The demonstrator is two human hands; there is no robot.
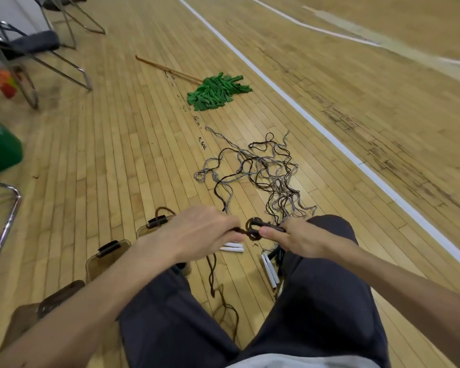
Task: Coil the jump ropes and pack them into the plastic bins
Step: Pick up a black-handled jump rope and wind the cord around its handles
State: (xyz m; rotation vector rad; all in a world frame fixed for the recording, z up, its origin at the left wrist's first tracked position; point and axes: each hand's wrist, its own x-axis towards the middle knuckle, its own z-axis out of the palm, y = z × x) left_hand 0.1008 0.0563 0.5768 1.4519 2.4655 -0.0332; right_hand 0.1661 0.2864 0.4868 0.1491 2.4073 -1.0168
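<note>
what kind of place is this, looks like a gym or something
Most likely a gym or sports hall: a wooden strip floor with a painted white line, folding chairs along the side, and jump ropes lying in a tangle on the boards.

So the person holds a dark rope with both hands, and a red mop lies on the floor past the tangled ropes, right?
Almost. The mop is green, not red; the head view shows its green strips on the floor beyond the tangled ropes. The rest holds: the left hand and the right hand both grip the dark rope.
</note>
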